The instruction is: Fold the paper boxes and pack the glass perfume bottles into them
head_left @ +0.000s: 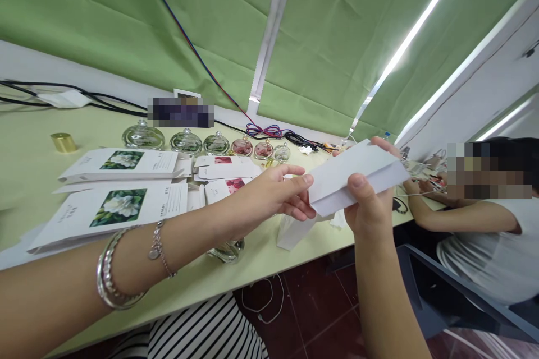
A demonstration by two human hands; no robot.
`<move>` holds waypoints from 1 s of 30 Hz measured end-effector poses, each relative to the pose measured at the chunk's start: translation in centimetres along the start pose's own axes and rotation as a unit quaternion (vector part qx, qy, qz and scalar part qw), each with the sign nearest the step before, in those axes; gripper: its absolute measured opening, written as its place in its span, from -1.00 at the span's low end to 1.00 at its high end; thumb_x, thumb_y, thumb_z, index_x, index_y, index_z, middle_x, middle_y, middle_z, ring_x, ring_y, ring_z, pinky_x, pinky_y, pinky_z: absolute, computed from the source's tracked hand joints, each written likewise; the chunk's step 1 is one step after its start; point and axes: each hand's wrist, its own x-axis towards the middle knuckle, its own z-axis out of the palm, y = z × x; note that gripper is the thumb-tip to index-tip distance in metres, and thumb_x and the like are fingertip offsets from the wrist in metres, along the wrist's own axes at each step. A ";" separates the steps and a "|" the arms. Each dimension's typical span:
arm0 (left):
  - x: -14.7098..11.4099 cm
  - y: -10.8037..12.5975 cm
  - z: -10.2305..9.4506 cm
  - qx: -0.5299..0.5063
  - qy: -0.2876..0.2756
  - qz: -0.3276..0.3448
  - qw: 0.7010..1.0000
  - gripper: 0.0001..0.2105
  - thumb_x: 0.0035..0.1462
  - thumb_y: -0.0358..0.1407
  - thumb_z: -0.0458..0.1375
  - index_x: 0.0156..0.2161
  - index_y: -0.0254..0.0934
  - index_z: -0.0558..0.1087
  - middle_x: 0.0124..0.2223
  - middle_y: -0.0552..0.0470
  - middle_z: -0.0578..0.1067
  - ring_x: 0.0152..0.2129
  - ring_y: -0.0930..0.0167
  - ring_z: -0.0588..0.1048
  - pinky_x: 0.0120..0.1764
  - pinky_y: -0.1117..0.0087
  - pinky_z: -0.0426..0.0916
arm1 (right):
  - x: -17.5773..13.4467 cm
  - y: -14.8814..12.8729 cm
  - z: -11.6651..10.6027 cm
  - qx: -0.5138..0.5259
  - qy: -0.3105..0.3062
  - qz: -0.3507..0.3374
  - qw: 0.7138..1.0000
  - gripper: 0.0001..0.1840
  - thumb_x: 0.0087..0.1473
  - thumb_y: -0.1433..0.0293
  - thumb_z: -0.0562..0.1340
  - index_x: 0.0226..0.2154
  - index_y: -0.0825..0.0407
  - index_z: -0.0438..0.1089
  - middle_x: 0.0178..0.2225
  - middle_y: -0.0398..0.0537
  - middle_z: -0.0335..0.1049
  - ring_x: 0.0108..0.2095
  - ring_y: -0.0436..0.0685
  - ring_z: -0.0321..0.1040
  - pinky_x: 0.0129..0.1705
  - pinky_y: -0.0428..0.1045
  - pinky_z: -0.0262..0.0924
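Note:
A plain white paper box [357,174] is held up over the table edge, its long side tilted. My right hand [370,196] wraps around it, thumb on the near face and fingers behind. My left hand [288,193] reaches to the box's left end, fingers apart; whether its fingertips touch the box I cannot tell. Below them, another white box [292,231] rests on the table, partly covered by my hands. A clear glass bottle [229,251] lies partly hidden under my left forearm.
Flat white cartons with flower pictures [122,207] lie on the table [25,146] at left. Several round glass bottles [185,141] line the back, near a gold cap [64,142] and cables [269,130]. Another person [484,224] sits at right beside a dark chair [455,291].

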 end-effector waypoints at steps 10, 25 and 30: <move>0.3 -0.4 -1.0 0.077 -0.119 0.002 0.990 0.10 -0.15 -0.22 0.47 0.37 -0.16 -0.14 -0.31 0.10 0.49 -0.44 0.45 0.50 -0.32 0.37 0.40 | -0.5 0.6 -0.4 0.053 -0.070 0.051 0.995 -0.18 -0.28 -0.06 0.48 -0.02 -0.25 0.15 -0.03 -0.12 0.28 -0.03 0.25 0.41 -0.09 0.14 0.41; 0.6 -0.1 -2.4 0.140 -0.074 0.012 0.987 -0.21 -0.15 -0.33 0.43 0.15 -0.29 0.12 -0.35 0.09 0.49 -0.46 0.43 0.47 -0.43 0.43 0.30 | 0.1 -0.6 -0.7 0.011 -0.129 0.078 0.988 -0.56 -0.04 -0.10 0.31 -0.47 -0.13 0.24 0.12 -0.11 0.35 0.24 0.32 0.18 0.06 0.24 0.28; 0.9 -0.3 -2.0 0.128 -0.069 0.019 0.989 -0.23 -0.19 -0.35 0.45 0.11 -0.31 0.16 -0.42 0.15 0.46 -0.51 0.47 0.44 -0.44 0.44 0.28 | -0.4 0.0 1.0 0.019 -0.052 0.073 0.996 -0.62 0.14 -0.09 0.09 -0.37 -0.15 0.16 0.14 -0.07 0.30 0.25 0.27 0.17 0.11 0.25 0.23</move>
